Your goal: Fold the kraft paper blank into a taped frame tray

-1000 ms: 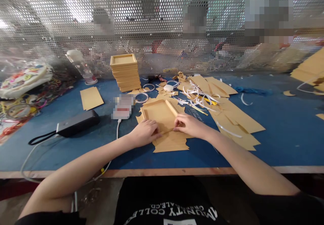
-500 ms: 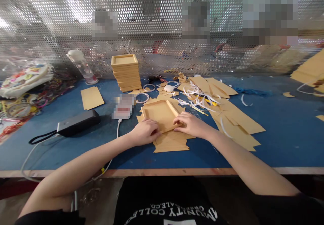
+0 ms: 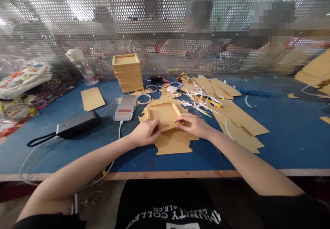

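Observation:
Between my hands is a shallow kraft cardboard tray (image 3: 165, 115) with raised folded edges, tilted so its near side stands off the sheets below. My left hand (image 3: 147, 131) is closed at its near left corner, fingers curled in. At the near right corner my right hand (image 3: 194, 125) pinches the edge between thumb and fingers. Under the tray lie flat notched cardboard blanks (image 3: 174, 146). A tall stack of similar finished trays (image 3: 128, 74) stands behind, to the left.
A phone (image 3: 125, 108) on a white cable and a black power bank (image 3: 78, 125) lie to the left. Cardboard sheets (image 3: 244, 119) and white strips (image 3: 203, 96) cover the right. Rolls of white tape (image 3: 143, 99) sit behind the tray. A bottle (image 3: 81, 67) stands by the perforated metal screen (image 3: 154, 23).
The tray's near side has been raised and tilts more away from me. My left hand's fingers have curled further in. Both hands have shifted slightly left in the view.

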The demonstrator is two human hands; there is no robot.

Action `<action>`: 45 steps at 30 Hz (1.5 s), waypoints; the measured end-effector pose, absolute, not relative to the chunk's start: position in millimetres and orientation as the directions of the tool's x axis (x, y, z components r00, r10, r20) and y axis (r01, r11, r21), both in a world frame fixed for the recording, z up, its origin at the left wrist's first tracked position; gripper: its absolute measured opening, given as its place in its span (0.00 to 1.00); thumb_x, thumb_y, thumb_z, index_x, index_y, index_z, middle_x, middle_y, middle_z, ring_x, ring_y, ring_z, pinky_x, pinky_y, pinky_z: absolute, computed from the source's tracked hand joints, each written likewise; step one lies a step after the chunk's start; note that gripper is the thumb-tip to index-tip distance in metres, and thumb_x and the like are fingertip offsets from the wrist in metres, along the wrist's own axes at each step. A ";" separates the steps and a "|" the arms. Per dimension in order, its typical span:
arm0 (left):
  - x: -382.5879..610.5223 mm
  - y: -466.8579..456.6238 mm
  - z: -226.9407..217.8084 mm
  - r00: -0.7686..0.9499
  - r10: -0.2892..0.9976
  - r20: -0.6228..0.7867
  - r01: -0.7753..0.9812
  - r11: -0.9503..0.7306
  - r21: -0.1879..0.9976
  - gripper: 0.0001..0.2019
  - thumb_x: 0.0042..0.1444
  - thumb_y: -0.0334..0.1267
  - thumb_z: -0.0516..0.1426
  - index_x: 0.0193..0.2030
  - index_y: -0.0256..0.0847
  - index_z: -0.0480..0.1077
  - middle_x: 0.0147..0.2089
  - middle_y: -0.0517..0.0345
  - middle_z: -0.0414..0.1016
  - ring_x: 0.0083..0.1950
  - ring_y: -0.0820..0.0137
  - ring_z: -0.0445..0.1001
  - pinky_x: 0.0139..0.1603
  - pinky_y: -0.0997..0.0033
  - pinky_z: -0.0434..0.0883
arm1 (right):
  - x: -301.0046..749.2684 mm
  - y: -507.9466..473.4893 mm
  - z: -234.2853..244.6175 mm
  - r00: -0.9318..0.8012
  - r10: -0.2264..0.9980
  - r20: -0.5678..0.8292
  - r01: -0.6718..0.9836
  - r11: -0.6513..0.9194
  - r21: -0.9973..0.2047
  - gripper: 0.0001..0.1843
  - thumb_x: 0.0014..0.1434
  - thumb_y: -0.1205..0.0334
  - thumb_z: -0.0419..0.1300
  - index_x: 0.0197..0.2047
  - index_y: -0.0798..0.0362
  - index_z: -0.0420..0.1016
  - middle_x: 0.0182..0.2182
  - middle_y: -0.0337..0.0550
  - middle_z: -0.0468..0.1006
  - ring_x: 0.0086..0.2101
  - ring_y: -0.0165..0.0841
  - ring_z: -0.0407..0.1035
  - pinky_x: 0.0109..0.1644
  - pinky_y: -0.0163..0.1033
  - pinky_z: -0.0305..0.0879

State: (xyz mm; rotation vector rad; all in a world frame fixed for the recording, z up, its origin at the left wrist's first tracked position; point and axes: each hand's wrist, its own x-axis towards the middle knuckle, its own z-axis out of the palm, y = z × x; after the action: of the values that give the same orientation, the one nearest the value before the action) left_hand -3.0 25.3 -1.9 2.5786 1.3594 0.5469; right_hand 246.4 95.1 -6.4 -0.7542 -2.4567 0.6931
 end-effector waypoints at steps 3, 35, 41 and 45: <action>-2.6 27.5 -5.9 0.505 0.817 0.277 0.766 -0.572 0.293 0.07 0.62 0.35 0.49 0.44 0.39 0.65 0.35 0.55 0.74 0.36 0.67 0.72 0.40 0.66 0.69 | 245.3 99.8 -10.9 -0.755 0.587 0.292 0.376 0.753 -0.540 0.07 0.62 0.58 0.59 0.41 0.47 0.77 0.36 0.43 0.79 0.40 0.35 0.72 0.47 0.43 0.66; -5.5 33.3 -13.0 0.551 0.792 0.264 0.804 -0.588 0.089 0.17 0.68 0.42 0.45 0.47 0.42 0.75 0.47 0.52 0.72 0.46 0.64 0.70 0.49 0.61 0.68 | 236.1 107.2 -19.6 -0.827 0.438 0.353 0.368 0.896 -0.250 0.12 0.64 0.60 0.56 0.49 0.52 0.76 0.40 0.48 0.79 0.42 0.39 0.72 0.47 0.47 0.68; -6.6 33.4 -13.0 0.561 0.775 0.291 0.800 -0.598 0.052 0.15 0.67 0.42 0.48 0.49 0.43 0.74 0.48 0.52 0.72 0.48 0.63 0.70 0.51 0.60 0.66 | 232.9 106.3 -18.7 -0.827 0.403 0.391 0.349 0.915 -0.205 0.10 0.65 0.63 0.56 0.40 0.54 0.79 0.35 0.46 0.81 0.38 0.37 0.73 0.44 0.44 0.66; -8.0 35.0 -15.5 0.580 0.749 0.321 0.778 -0.626 0.054 0.14 0.66 0.41 0.50 0.48 0.43 0.75 0.47 0.54 0.73 0.46 0.65 0.71 0.51 0.61 0.66 | 233.4 104.5 -19.6 -0.828 0.363 0.427 0.314 0.932 -0.184 0.10 0.65 0.62 0.56 0.38 0.53 0.79 0.34 0.45 0.81 0.36 0.36 0.72 0.43 0.44 0.65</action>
State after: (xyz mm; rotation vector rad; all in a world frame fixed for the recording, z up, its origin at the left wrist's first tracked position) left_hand -8.0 35.0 -15.5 2.8738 1.3919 0.5135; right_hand 233.4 104.5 -19.6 -0.4867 -2.6210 0.1459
